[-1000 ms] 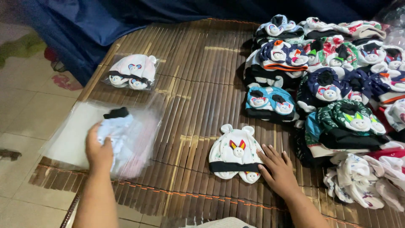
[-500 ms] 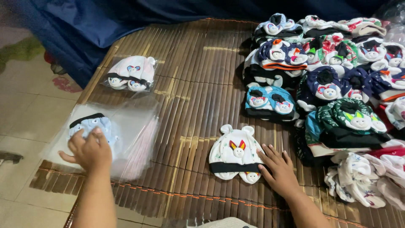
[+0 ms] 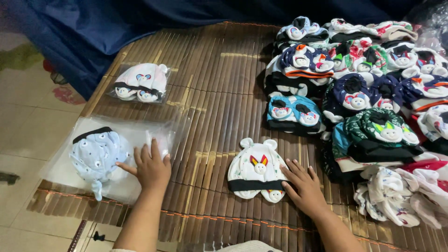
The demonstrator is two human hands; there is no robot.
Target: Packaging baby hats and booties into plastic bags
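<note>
- Left hand (image 3: 150,167), lower left of frame: flat, fingers spread wide, palm down on a clear plastic bag (image 3: 140,135); grips nothing.
- Inside that bag, just left of the fingertips: a pale blue baby hat (image 3: 95,156) with small dots and a dark band at its upper edge.
- Bag lies at the left edge of the bamboo mat (image 3: 214,93); its left part overhangs onto the tiled floor (image 3: 23,126).
- Right hand (image 3: 305,186), lower centre: open, fingers splayed, resting on the mat with fingertips touching the right edge of a white baby hat (image 3: 259,170).
- White hat: two round ears on top, butterfly motif with a small face at centre, black band along the bottom; not bagged, lies flat on the mat.
- Upper left: a second bagged hat (image 3: 140,83), white with dark band, well apart from both hands.
- Right side of frame: a pile of many-coloured hats (image 3: 368,93), blue, navy, green, white, stacked close together.
- Top of frame: dark blue cloth (image 3: 116,23) behind the mat.
</note>
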